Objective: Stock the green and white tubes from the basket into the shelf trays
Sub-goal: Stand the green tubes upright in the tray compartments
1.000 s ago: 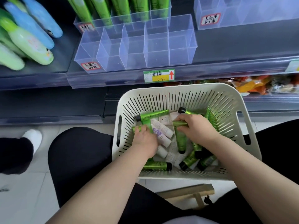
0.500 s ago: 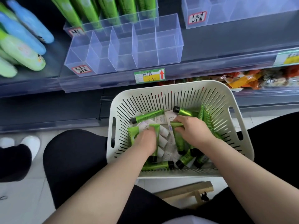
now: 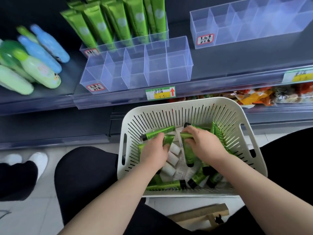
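A cream slotted basket (image 3: 233,114) rests on my lap and holds several small green tubes with black caps and several white tubes (image 3: 172,157). Both hands are inside it. My left hand (image 3: 155,152) grips a green tube (image 3: 167,139) by its crimped end. My right hand (image 3: 201,145) grips another green tube (image 3: 188,155) that hangs cap down. A clear tray with several empty compartments (image 3: 178,67) stands on the shelf just above the basket.
Behind that tray, a second tray holds tall green tubes (image 3: 118,22). Another clear divided tray (image 3: 237,29) sits at the upper right. Green and blue bottles (image 3: 33,65) lie on the shelf's left. Snack packs (image 3: 254,97) fill the lower shelf. Another person's white shoes (image 3: 39,161) stand at the left.
The view has tilted up toward the shelf. My left hand has slid forward in the basket and taken hold of a green tube. My right hand keeps its green tube.
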A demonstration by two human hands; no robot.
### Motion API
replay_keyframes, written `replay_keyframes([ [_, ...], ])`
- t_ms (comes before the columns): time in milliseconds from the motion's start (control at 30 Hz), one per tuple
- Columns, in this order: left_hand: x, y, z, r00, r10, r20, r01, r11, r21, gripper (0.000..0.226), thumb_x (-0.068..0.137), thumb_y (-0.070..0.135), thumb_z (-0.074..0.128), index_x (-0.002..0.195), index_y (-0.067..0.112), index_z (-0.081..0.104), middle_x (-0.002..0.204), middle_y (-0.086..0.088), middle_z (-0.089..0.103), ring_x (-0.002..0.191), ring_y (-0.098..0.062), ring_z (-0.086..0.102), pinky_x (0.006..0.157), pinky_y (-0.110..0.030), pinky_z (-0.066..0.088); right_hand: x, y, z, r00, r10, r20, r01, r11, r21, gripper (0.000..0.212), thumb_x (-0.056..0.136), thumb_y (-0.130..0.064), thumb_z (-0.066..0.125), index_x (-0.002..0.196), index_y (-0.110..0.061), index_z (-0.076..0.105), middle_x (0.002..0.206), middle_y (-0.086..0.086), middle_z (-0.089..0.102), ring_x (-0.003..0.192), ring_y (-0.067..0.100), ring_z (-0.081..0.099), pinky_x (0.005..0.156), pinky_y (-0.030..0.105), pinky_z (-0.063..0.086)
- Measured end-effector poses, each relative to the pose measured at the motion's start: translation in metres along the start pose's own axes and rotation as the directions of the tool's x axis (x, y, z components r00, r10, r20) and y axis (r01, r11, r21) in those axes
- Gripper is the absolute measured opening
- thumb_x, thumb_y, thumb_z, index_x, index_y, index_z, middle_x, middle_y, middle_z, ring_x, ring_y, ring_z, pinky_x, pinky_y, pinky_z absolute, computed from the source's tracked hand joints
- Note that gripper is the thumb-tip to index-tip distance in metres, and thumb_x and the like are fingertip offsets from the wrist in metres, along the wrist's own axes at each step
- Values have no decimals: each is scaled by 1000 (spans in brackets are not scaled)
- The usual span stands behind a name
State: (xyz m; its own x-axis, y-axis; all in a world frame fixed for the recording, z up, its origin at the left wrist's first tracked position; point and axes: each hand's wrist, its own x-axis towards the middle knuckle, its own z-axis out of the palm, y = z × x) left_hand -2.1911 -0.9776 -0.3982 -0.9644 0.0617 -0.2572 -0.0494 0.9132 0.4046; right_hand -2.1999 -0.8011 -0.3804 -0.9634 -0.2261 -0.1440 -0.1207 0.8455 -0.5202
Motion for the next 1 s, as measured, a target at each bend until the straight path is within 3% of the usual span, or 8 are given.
replay_keyframes([
  [167, -9, 18, -64, 961, 82, -263, -142, 965, -219, 20, 95, 27, 58, 113, 28, 50, 81, 10, 58, 71, -11, 57, 62, -30, 47, -1, -25, -41, 982, -112, -155, 114, 993, 3, 27, 91, -21, 51, 118, -26, 57, 110, -4, 66, 94, 23, 62, 75, 37, 52],
  [233, -10, 28, -92, 908, 129, -398, -256, 924, -284, 30, 93, 25, 61, 119, 34, 49, 82, 8, 62, 74, -13, 60, 69, -36, 50, -1, -36, -62, 966, -131, -223, 135, 991, 5, 29, 92, -20, 52, 121, -24, 57, 109, -3, 66, 92, 25, 63, 74, 35, 51],
  [400, 9, 65, -163, 742, 130, -658, -507, 751, -423, 31, 91, 19, 62, 103, 46, 50, 91, 7, 66, 86, -14, 65, 77, -47, 56, 7, -60, -121, 891, -179, -417, 195, 981, -4, 26, 92, -18, 56, 118, -22, 58, 109, -1, 66, 98, 25, 59, 75, 35, 48],
  [500, 32, 91, -194, 690, 95, -718, -568, 685, -456, 31, 90, 22, 59, 104, 48, 49, 89, 0, 66, 85, -21, 65, 74, -53, 56, 17, -67, -152, 847, -186, -497, 206, 978, -16, 25, 92, -17, 55, 117, -20, 58, 104, 0, 65, 97, 24, 57, 74, 36, 46],
  [633, 75, 120, -218, 646, 84, -759, -576, 706, -411, 28, 87, 25, 59, 109, 40, 50, 84, -8, 64, 78, -27, 63, 70, -53, 55, 31, -74, -185, 805, -190, -562, 210, 977, -30, 26, 93, -17, 54, 118, -21, 59, 103, 0, 65, 97, 24, 56, 75, 37, 47],
  [767, 118, 137, -227, 716, 86, -693, -476, 786, -394, 25, 91, 17, 60, 114, 26, 55, 72, -1, 55, 69, -27, 55, 69, -49, 55, 45, -75, -210, 778, -211, -592, 225, 973, -51, 26, 93, -16, 52, 119, -22, 58, 105, 0, 64, 95, 24, 56, 76, 38, 48],
  [867, 145, 143, -225, 775, 89, -626, -415, 818, -398, 24, 91, 13, 61, 112, 26, 57, 82, -10, 63, 75, -30, 61, 70, -43, 54, 54, -68, -221, 778, -210, -592, 213, 975, -67, 26, 93, -16, 51, 117, -23, 58, 106, -3, 64, 94, 21, 56, 73, 35, 47],
  [1000, 170, 145, -213, 834, 83, -545, -337, 860, -384, 24, 93, 11, 58, 114, 24, 58, 83, -5, 59, 70, -20, 53, 58, -25, 39, 62, -56, -228, 767, -201, -610, 197, 977, -75, 24, 93, -15, 52, 115, -23, 59, 104, -3, 64, 94, 21, 55, 72, 36, 48],
])
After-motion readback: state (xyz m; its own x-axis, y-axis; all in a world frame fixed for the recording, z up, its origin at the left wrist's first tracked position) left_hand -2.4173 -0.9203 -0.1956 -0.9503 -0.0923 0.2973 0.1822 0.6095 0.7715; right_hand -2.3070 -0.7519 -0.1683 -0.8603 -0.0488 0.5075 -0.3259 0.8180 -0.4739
